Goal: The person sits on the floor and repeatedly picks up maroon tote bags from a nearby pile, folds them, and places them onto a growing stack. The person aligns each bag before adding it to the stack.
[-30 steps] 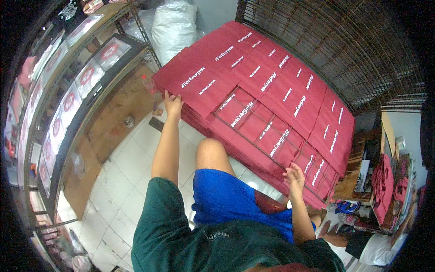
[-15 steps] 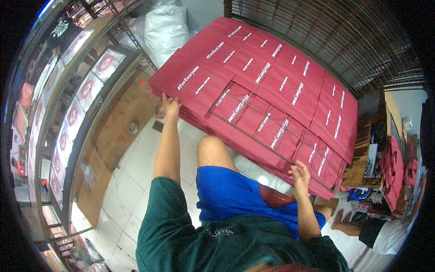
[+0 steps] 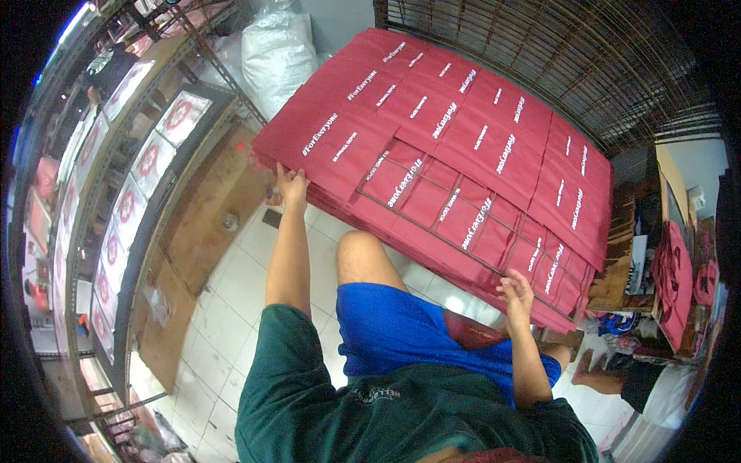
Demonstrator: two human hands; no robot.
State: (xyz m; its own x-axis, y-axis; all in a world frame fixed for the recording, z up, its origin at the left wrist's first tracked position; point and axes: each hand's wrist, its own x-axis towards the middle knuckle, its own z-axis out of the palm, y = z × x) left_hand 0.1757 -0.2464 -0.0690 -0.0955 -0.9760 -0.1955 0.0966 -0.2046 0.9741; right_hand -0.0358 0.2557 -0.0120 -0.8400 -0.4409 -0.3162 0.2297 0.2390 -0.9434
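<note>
Several red printed fabric sheets [image 3: 324,116] lie overlapping on a wide stack of wire racks in front of me. My left hand [image 3: 292,189] is at the near left corner, its fingers closed over the edge of a red fabric sheet, with part of the grip hidden. Along the near edge, a bare part of the top wire rack [image 3: 432,230] shows over more red printed fabric below. My right hand [image 3: 517,295] is at that near edge, right of the middle, fingers apart and loosely bent beside the rack's rim, apparently holding nothing.
On the left, a shelf [image 3: 224,108] carries white sheets with round red prints [image 3: 145,160]. White sacks [image 3: 278,58] stand behind the stack, beside tall wire racks [image 3: 556,62]. Red fabric pieces [image 3: 673,285] hang at the right. Below is a white tiled floor [image 3: 224,309].
The view has shifted slightly. Both hands remain at nearly the same places along the near edge, and the red sheets lie as before.
</note>
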